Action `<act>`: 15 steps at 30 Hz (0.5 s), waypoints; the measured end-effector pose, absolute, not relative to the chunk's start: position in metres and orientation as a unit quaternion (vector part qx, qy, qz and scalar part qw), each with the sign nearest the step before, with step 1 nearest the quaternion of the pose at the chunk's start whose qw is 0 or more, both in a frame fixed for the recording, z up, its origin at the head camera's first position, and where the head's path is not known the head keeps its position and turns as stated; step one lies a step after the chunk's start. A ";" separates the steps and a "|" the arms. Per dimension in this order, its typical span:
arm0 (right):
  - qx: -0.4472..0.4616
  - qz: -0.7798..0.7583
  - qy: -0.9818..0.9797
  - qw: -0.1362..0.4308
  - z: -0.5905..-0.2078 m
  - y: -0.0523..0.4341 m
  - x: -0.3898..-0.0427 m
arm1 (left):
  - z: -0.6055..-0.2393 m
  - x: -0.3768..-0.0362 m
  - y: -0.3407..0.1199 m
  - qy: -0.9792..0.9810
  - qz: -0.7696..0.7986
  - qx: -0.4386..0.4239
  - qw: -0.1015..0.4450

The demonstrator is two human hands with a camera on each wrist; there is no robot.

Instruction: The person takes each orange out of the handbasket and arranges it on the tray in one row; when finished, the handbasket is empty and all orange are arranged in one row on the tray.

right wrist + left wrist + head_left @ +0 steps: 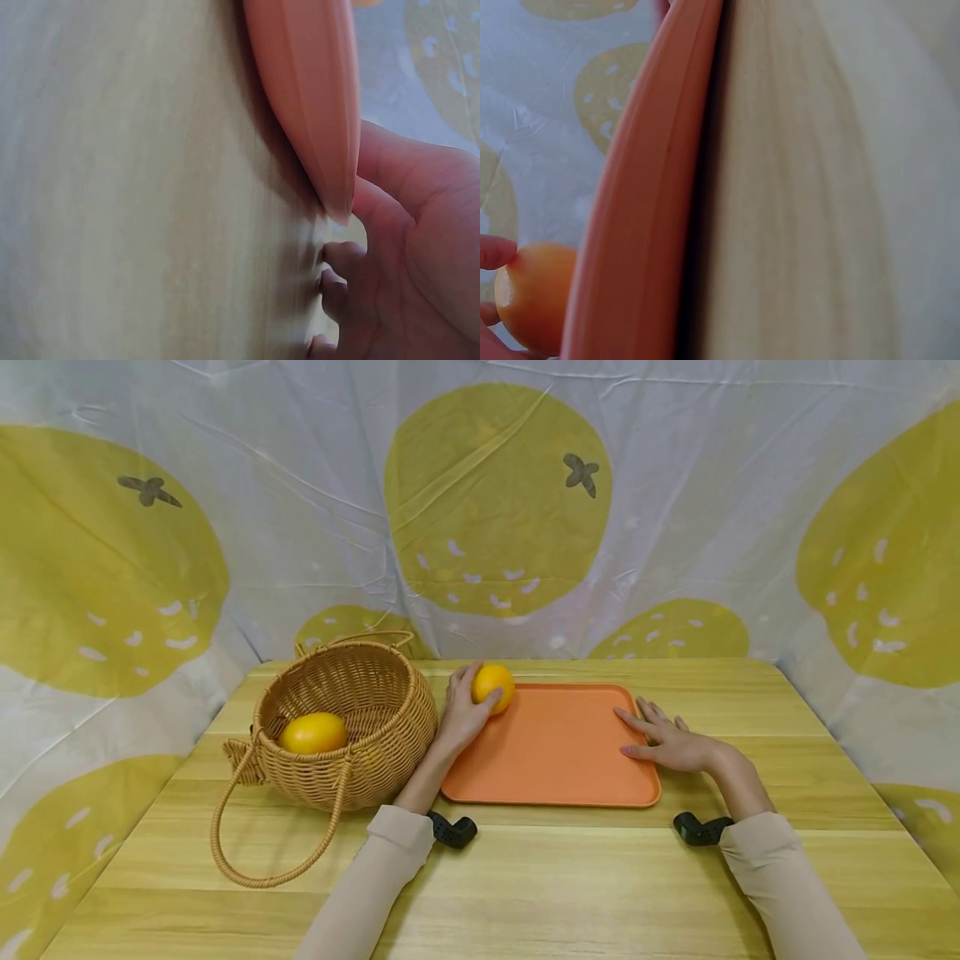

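Observation:
An orange tray (555,752) lies on the wooden table between my hands. My left hand (465,706) curls round a yellow-orange fruit (492,687) at the tray's far left corner; the left wrist view shows the same fruit (532,296) behind the tray's rim (645,210). My right hand (663,739) rests flat at the tray's right edge, thumb on the rim and fingers straight. In the right wrist view that right hand (390,277) sits against the tray's edge (315,112). A second yellow fruit (313,732) lies in a wicker basket (375,743) left of the tray.
The basket's long loop handle (247,852) trails onto the table toward the front left. A cloth backdrop (495,502) printed with large yellow fruit hangs behind and around the table (570,877). Bare wood runs along the front.

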State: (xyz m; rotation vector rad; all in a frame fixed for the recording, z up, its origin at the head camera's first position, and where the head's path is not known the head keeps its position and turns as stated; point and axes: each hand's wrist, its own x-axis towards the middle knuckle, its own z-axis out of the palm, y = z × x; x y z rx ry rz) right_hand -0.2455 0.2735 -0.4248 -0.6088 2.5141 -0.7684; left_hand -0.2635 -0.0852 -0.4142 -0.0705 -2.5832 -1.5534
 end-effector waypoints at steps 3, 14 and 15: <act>-0.224 -0.288 0.905 0.220 -0.422 0.272 -0.244 | -0.415 -0.264 -0.085 -0.853 -0.517 -0.032 0.058; -0.224 -0.292 0.903 0.223 -0.416 0.270 -0.241 | -0.417 -0.265 -0.085 -0.849 -0.522 -0.054 0.057; -0.228 -0.298 0.900 0.222 -0.418 0.271 -0.242 | -0.417 -0.265 -0.085 -0.849 -0.523 -0.056 0.057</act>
